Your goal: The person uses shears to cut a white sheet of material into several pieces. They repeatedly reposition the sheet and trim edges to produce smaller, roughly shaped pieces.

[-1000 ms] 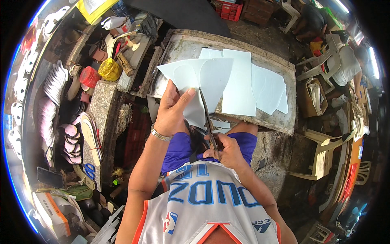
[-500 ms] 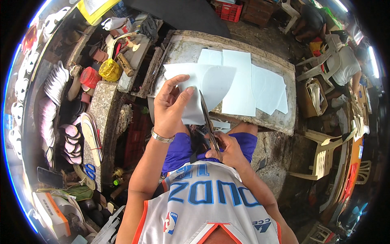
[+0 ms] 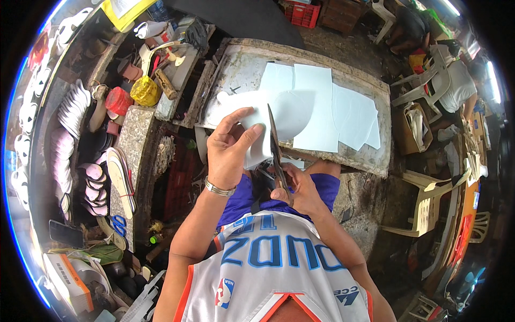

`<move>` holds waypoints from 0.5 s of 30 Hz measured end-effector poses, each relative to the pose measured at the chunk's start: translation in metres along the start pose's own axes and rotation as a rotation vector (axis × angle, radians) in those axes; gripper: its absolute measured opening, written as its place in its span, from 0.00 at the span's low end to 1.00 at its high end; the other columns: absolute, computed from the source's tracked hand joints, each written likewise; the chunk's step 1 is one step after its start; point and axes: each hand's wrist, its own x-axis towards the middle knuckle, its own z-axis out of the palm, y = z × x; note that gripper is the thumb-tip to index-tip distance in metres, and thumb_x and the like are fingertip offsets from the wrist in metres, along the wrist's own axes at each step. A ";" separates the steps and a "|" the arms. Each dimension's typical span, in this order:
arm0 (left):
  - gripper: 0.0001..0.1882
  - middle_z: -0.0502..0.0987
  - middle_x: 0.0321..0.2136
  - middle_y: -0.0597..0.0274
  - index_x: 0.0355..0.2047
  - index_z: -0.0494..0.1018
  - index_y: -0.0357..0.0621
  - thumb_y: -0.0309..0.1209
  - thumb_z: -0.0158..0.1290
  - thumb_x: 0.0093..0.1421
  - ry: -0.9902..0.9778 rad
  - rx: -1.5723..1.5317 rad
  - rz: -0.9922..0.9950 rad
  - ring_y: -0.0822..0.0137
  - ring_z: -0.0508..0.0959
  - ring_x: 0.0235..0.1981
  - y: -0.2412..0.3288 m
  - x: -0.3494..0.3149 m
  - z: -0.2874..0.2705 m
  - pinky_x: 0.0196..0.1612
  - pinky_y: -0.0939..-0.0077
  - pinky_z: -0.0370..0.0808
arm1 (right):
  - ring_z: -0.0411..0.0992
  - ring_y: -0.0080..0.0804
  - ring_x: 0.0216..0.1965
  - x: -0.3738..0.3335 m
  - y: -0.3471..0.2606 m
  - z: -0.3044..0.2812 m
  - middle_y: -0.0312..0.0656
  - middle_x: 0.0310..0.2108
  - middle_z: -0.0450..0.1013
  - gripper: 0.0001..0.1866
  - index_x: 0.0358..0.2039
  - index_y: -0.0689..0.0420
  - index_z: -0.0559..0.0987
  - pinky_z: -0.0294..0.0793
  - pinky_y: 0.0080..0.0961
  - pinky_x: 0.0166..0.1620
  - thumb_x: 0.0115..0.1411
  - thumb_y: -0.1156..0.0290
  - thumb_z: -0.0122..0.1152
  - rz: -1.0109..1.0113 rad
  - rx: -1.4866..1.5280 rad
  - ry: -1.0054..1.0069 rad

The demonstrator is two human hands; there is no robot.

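Note:
My left hand [image 3: 232,144] pinches a thin white sheet [image 3: 256,107], thumb on top, raised over the near edge of the worktable. The sheet bends along its left part, and its rounded right part spreads over other white sheets. In my right hand [image 3: 294,185] is a pair of large dark scissors [image 3: 276,145], its blades pointing away from me. The blades lie at the sheet just right of my left thumb. Whether they are fully closed is hard to see. Several flat white sheets [image 3: 314,115] with faint curved outlines lie on the worktable [image 3: 238,59].
On the left, stacked white soles [image 3: 72,110], a yellow can [image 3: 145,91], a red can [image 3: 119,100] and blue-handled scissors [image 3: 118,226] crowd a bench. Plastic chairs [image 3: 421,201] and a cardboard box [image 3: 417,129] stand at the right. Another person [image 3: 458,88] sits at the far right.
The white sheet has turned and curled, its left corner now folded over. My left hand has shifted slightly right and nearer. The scissors have moved slightly up and right along the sheet.

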 end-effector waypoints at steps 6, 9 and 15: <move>0.21 0.76 0.35 0.75 0.55 0.80 0.37 0.20 0.67 0.61 0.029 0.101 0.024 0.84 0.69 0.30 -0.007 -0.001 -0.003 0.34 0.87 0.68 | 0.69 0.19 0.36 0.002 -0.003 0.003 0.31 0.35 0.71 0.41 0.59 0.63 0.75 0.70 0.19 0.43 0.54 0.52 0.83 -0.011 0.019 0.011; 0.21 0.76 0.35 0.75 0.55 0.80 0.37 0.20 0.68 0.61 0.028 0.116 0.013 0.84 0.70 0.30 -0.011 -0.005 -0.003 0.34 0.87 0.69 | 0.67 0.19 0.36 0.003 -0.002 0.004 0.32 0.37 0.72 0.42 0.59 0.63 0.76 0.71 0.17 0.45 0.53 0.49 0.84 -0.008 0.060 0.028; 0.21 0.77 0.35 0.74 0.55 0.80 0.37 0.19 0.67 0.61 0.038 0.013 0.028 0.84 0.71 0.32 -0.016 -0.006 -0.002 0.36 0.87 0.70 | 0.67 0.18 0.36 0.006 0.004 0.005 0.31 0.36 0.70 0.41 0.60 0.62 0.76 0.70 0.17 0.43 0.53 0.51 0.83 -0.022 0.160 -0.004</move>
